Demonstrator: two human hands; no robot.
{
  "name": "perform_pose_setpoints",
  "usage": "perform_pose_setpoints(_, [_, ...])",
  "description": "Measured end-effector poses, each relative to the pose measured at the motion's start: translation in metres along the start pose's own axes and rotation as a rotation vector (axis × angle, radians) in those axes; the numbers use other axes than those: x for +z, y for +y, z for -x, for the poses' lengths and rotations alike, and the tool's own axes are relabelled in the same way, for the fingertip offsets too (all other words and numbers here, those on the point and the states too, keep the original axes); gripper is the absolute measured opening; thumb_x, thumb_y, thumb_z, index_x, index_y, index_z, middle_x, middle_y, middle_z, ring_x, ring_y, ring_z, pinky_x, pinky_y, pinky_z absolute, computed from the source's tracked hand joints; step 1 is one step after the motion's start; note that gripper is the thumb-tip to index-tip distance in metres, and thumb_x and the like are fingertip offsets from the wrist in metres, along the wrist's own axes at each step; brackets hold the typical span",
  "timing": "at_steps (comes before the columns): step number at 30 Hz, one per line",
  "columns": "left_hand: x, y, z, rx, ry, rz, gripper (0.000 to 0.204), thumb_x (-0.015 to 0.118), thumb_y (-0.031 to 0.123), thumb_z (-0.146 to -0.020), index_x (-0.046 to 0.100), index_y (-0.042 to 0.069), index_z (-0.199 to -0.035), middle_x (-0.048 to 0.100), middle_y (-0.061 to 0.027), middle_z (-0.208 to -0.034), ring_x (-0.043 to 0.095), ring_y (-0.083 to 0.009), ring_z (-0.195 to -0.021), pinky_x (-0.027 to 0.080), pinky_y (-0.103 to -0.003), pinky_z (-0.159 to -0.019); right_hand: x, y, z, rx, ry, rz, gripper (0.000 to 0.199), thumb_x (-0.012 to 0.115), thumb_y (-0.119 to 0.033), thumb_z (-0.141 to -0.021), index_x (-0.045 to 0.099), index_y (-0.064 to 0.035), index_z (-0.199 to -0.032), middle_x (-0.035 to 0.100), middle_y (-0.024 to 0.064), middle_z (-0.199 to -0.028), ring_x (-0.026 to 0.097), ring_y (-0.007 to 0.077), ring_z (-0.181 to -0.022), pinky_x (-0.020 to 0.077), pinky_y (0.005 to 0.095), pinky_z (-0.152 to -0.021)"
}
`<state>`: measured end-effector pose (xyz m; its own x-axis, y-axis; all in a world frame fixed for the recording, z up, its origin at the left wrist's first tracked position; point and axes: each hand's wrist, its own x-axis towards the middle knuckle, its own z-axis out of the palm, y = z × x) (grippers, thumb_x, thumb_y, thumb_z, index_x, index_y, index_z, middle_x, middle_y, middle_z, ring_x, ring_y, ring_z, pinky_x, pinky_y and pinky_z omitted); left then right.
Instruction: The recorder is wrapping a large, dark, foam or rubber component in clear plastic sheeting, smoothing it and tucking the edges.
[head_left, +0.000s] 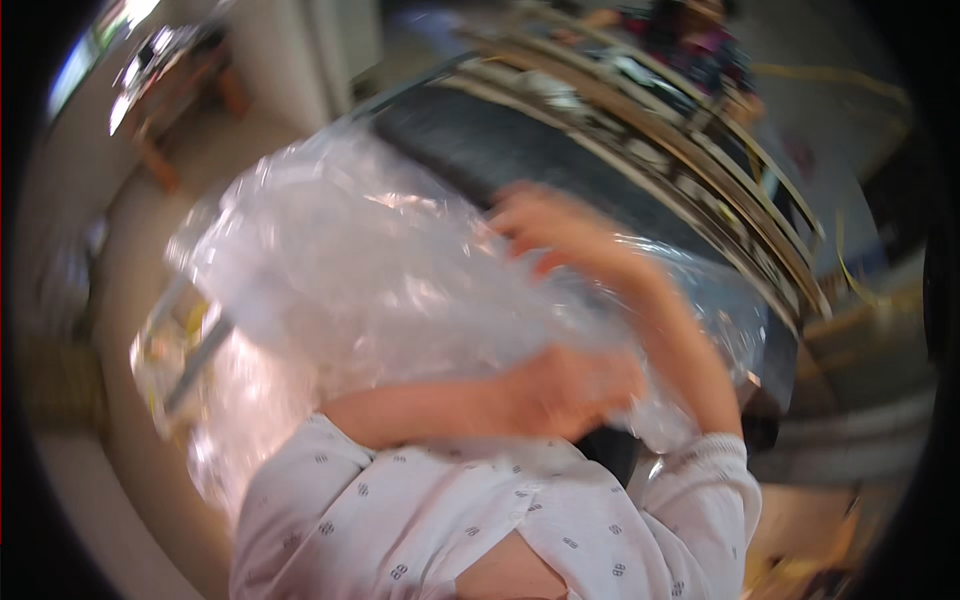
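Observation:
A large heap of clear, crinkled plastic film [340, 250] spreads in front of me over a dark table top. My left hand [585, 388] is close to my chest at the film's near edge. It looks closed on a fold of the film, though motion blurs the fingers. Farther out, my right hand [550, 228] reaches across the film near its far edge. Its smeared fingers look bent and apart, over or touching the film. More of the film [700, 290] lies under and beyond my right forearm.
The dark table top [480, 140] shows beyond the film. Long wooden rails [650, 130] run along its far side. A person [690, 50] is behind them. At the far left stands a small table [160, 115] with shiny material on it. A grey bar [198, 362] shows by the film's left side.

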<state>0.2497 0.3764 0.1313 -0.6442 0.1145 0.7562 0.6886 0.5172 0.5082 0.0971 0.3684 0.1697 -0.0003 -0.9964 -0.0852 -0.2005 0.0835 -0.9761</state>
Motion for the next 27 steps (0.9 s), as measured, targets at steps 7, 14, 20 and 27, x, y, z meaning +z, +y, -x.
perform_pose_setpoints(7, [0.020,0.066,-0.043,0.146,-0.623,0.399,0.035,0.056,0.005,-0.073,0.050,0.005,-0.108,0.046,-0.0085,-0.077,0.053,-0.0213,-0.063,0.043,-0.031,-0.049,0.003,-0.002,0.153,-0.017,0.412,-0.260,0.038,0.055,-0.030,-0.082,0.056,-0.0054,-0.111,0.060,0.0033,-0.095,0.056,0.0121,-0.082,0.0455,0.0264,-0.072])
perform_pose_setpoints(14, [-0.009,0.041,-0.092,0.054,-0.276,0.253,0.026,0.069,0.017,-0.073,0.061,0.005,-0.094,0.056,-0.0035,-0.078,0.052,-0.0176,-0.058,0.042,-0.026,-0.050,0.080,0.017,0.449,-0.105,1.798,0.098,0.046,0.044,-0.037,-0.086,0.049,-0.0031,-0.117,0.050,0.0087,-0.117,0.045,0.0180,-0.108,0.0331,0.0298,-0.093])
perform_pose_setpoints(20, [0.096,0.001,-0.134,0.023,-0.512,0.442,0.020,0.063,0.004,-0.073,0.056,0.005,-0.091,0.053,-0.0049,-0.087,0.050,-0.0169,-0.075,0.041,-0.025,-0.056,0.411,0.059,0.855,0.124,2.157,0.567,0.052,0.038,-0.039,-0.089,0.042,-0.0014,-0.123,0.043,0.0111,-0.125,0.038,0.0208,-0.116,0.0269,0.0321,-0.099])
perform_pose_setpoints(27, [0.216,0.019,-0.182,0.132,-0.445,0.190,0.017,0.056,-0.003,-0.071,0.051,0.005,-0.085,0.044,-0.0076,-0.075,0.052,-0.0231,-0.066,0.041,-0.031,-0.053,0.212,-0.041,0.576,0.523,2.419,1.082,0.059,0.031,-0.042,-0.091,0.033,0.0006,-0.131,0.035,0.0138,-0.134,0.030,0.0240,-0.126,0.0197,0.0348,-0.105])
